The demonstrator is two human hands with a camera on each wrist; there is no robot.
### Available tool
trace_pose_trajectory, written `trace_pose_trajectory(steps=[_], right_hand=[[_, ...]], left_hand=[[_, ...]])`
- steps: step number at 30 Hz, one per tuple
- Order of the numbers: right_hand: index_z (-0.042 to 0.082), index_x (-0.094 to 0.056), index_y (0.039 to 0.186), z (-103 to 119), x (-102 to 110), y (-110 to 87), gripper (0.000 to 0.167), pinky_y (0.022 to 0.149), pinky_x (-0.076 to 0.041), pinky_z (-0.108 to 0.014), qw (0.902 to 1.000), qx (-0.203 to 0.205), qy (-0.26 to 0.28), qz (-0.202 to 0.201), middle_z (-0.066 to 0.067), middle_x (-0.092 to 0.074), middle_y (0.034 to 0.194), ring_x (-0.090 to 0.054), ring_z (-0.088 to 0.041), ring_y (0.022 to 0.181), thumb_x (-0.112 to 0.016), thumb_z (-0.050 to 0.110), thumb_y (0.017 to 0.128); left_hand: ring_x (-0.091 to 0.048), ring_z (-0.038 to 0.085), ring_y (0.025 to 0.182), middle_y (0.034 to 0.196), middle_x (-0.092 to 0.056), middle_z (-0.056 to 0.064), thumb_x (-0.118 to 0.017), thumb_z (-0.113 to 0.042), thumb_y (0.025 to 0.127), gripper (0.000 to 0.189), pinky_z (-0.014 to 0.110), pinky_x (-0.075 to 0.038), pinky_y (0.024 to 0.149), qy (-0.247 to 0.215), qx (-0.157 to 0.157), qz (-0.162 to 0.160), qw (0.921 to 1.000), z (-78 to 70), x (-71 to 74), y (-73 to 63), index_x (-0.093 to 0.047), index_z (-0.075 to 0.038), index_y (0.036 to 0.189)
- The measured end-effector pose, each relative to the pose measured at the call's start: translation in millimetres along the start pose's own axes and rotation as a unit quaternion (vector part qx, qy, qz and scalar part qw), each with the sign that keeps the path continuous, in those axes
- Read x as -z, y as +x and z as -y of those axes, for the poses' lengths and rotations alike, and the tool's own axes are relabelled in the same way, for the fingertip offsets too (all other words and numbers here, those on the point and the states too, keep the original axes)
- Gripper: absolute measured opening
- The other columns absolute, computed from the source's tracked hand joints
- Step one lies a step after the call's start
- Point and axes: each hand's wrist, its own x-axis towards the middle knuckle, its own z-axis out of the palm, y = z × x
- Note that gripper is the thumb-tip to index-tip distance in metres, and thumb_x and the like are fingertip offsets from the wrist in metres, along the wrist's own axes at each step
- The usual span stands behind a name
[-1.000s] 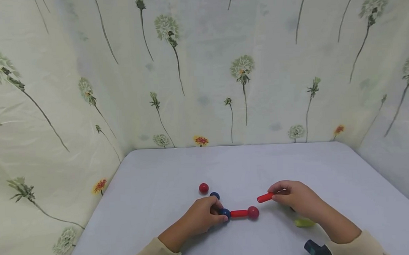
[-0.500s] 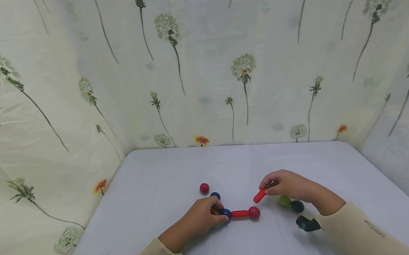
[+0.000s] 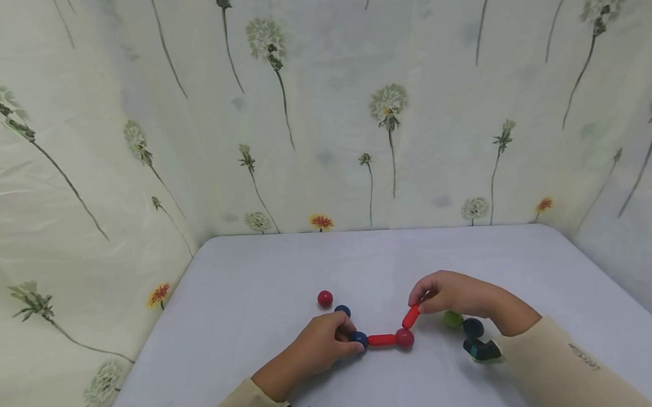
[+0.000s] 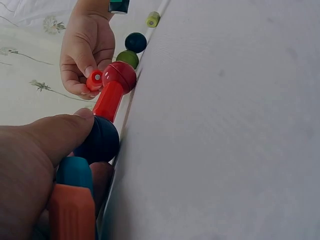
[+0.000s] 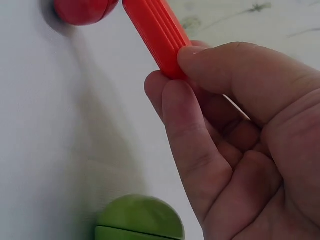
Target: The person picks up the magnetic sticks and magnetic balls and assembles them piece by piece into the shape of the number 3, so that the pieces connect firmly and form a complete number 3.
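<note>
My left hand (image 3: pixel 323 345) pinches a dark blue ball (image 3: pixel 359 340) between thumb and fingers. A red rod (image 3: pixel 382 340) joins that ball to a red ball (image 3: pixel 405 338) in a row on the table. My right hand (image 3: pixel 461 295) pinches the upper end of a second red rod (image 3: pixel 411 316), which slants down to the red ball's far side. Whether the two touch I cannot tell. In the left wrist view, this rod's end face, with a pale dot, shows beside the red ball. There, a teal piece (image 4: pixel 74 172) and an orange rod (image 4: pixel 72 212) lie close by my left palm.
Beyond my left hand are a loose red ball (image 3: pixel 325 299) and a partly hidden blue ball (image 3: pixel 342 311). Under my right forearm sit a green ball (image 3: pixel 453 319) and a dark ball (image 3: pixel 473 327). A yellow-green rod (image 4: pixel 153 19) shows in the left wrist view.
My right hand has moved left and away from me, then slightly down. Its red rod has turned steeper, its lower end now at the red ball. My left hand has stayed put.
</note>
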Motion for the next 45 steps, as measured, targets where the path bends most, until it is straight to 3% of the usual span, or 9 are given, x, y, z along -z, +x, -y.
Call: trace_pose_trajectory(steps=[11,18,26,32,36,45], right_hand=[[0.017,-0.077,0.110,-3.1,-1.9,-1.3,0.016,0.088,-0.050,-0.040,0.9995,-0.028,-0.002,-0.015,-0.001,-0.074,0.107,-0.058,-0.026,0.108,-0.076,0.015,0.094],[0.018,-0.077,0.116,6.4,-15.4,4.5,0.020,0.094,-0.052,-0.041,0.9982,-0.021,-0.016,-0.054,0.003,-0.072,0.113,-0.060,-0.022,0.114,-0.075,0.021,0.095],[0.017,-0.077,0.115,15.2,-34.1,8.9,0.019,0.096,-0.054,-0.042,0.9948,-0.043,0.020,-0.090,0.001,-0.072,0.112,-0.061,-0.021,0.109,-0.073,0.018,0.096],[0.020,-0.077,0.110,18.6,-39.3,6.2,0.015,0.099,-0.053,-0.046,0.9917,-0.069,0.000,-0.108,0.003,-0.071,0.110,-0.061,-0.019,0.108,-0.073,0.018,0.096],[0.022,-0.077,0.107,19.3,-40.1,3.1,0.013,0.098,-0.052,-0.045,0.9914,-0.062,-0.018,-0.114,0.005,-0.072,0.109,-0.062,-0.018,0.107,-0.073,0.018,0.095],[0.021,-0.076,0.107,15.2,-45.2,1.7,0.013,0.099,-0.054,-0.046,0.9884,-0.069,-0.004,-0.135,0.004,-0.072,0.107,-0.063,-0.017,0.104,-0.076,0.018,0.095]], left_hand=[[-0.058,0.014,0.084,0.088,-0.063,-0.007,-0.089,-0.028,0.085,0.024,0.029,-0.051,0.072,-0.007,0.003,0.004,1.0000,-2.6,-5.7,-2.2,-0.069,-0.024,0.098],[-0.059,0.013,0.085,0.088,-0.064,-0.008,-0.089,-0.029,0.085,0.024,0.029,-0.053,0.074,-0.003,0.008,-0.002,1.0000,-4.7,-4.2,-1.9,-0.070,-0.023,0.100],[-0.059,0.013,0.084,0.086,-0.064,-0.007,-0.088,-0.030,0.086,0.025,0.028,-0.054,0.074,0.003,0.008,-0.002,1.0000,-6.3,-2.2,-1.1,-0.070,-0.022,0.102],[-0.059,0.013,0.083,0.086,-0.064,-0.007,-0.089,-0.030,0.085,0.026,0.029,-0.053,0.073,0.002,0.007,0.000,1.0000,-6.1,-1.6,-1.3,-0.070,-0.022,0.102],[-0.059,0.014,0.083,0.086,-0.064,-0.006,-0.089,-0.029,0.085,0.026,0.030,-0.053,0.073,0.002,0.004,0.000,1.0000,-5.0,-0.9,-2.0,-0.070,-0.022,0.101],[-0.059,0.014,0.082,0.085,-0.064,-0.006,-0.089,-0.028,0.085,0.026,0.029,-0.052,0.071,0.001,-0.005,0.001,1.0000,-3.0,1.1,-1.6,-0.069,-0.021,0.102]])
